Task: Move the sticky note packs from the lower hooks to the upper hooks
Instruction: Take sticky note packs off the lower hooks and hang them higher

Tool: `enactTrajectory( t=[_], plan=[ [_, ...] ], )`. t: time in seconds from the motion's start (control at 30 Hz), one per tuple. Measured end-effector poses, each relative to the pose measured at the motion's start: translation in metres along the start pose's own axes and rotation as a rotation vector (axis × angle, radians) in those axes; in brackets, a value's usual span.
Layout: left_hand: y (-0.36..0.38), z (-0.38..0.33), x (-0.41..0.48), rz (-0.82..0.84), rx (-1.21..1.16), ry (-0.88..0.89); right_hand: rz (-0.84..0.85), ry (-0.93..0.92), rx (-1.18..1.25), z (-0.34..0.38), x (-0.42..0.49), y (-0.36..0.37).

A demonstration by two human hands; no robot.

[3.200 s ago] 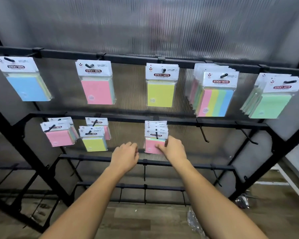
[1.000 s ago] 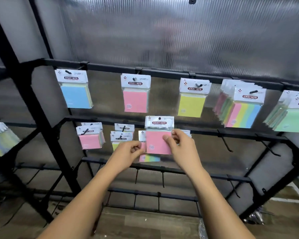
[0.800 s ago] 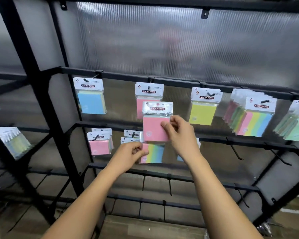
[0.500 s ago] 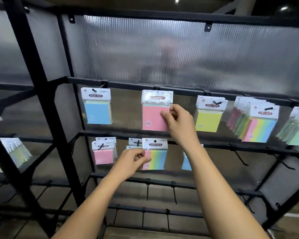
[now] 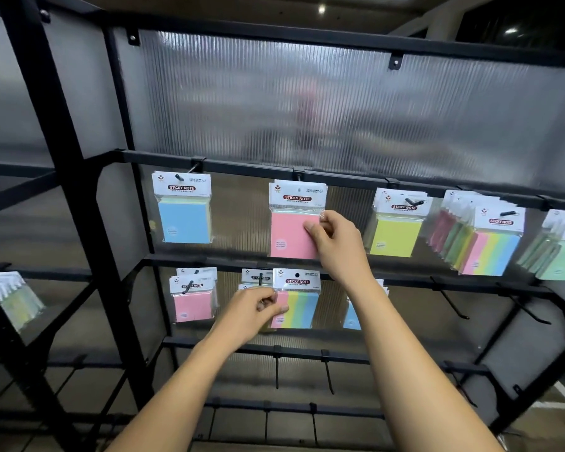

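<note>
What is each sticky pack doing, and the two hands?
pink pack: held at an upper hook, hanging unclear.
right hand: pinches the pink pack.
striped pack: held before the lower row.
left hand: pinches the striped pack.
blue pack: hangs on an upper hook.
yellow pack: hangs on an upper hook.
lower pink packs: hang on a lower hook.

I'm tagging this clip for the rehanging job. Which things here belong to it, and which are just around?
In the job: right hand pinching the pink pack at the upper hook; left hand pinching the striped pack; lower-row pink packs.
Just around: ribbed panel; bare bottom hooks; side-rack packs.
</note>
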State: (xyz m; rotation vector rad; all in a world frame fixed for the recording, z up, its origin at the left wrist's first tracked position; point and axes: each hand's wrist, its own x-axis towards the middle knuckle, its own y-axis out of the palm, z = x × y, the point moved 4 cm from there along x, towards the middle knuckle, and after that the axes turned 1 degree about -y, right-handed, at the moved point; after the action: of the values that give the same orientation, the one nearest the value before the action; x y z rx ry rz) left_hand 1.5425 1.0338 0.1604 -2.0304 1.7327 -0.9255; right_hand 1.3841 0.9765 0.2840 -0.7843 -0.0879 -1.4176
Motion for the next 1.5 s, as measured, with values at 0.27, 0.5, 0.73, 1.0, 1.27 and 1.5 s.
enactTrajectory(
  t=[0.27, 0.5, 0.73, 1.0, 1.27, 1.5],
  plan=[
    [0.001, -0.002, 0.0, 0.03, 0.004, -0.015, -0.015, -0.008, 0.005, -0.003, -0.003, -0.002],
    [0.0, -0.002, 0.0, 0.032, 0.018, -0.015, -0.015, 0.001, 0.018, -0.005, -0.003, -0.003],
    [0.001, -0.003, -0.001, 0.032, 0.032, -0.007, 0.002, 0.035, 0.018, -0.007, 0.004, -0.001],
    [0.005, -0.004, -0.003, 0.017, 0.017, 0.007, 0.024, 0.092, -0.057, -0.01, 0.014, 0.001],
    [0.015, -0.01, -0.009, 0.035, 0.024, 0.011, 0.038, 0.105, -0.127, -0.031, -0.009, -0.004],
    [0.034, -0.031, -0.006, 0.043, 0.01, 0.062, 0.004, 0.21, -0.334, -0.073, -0.04, -0.047]
  ],
)
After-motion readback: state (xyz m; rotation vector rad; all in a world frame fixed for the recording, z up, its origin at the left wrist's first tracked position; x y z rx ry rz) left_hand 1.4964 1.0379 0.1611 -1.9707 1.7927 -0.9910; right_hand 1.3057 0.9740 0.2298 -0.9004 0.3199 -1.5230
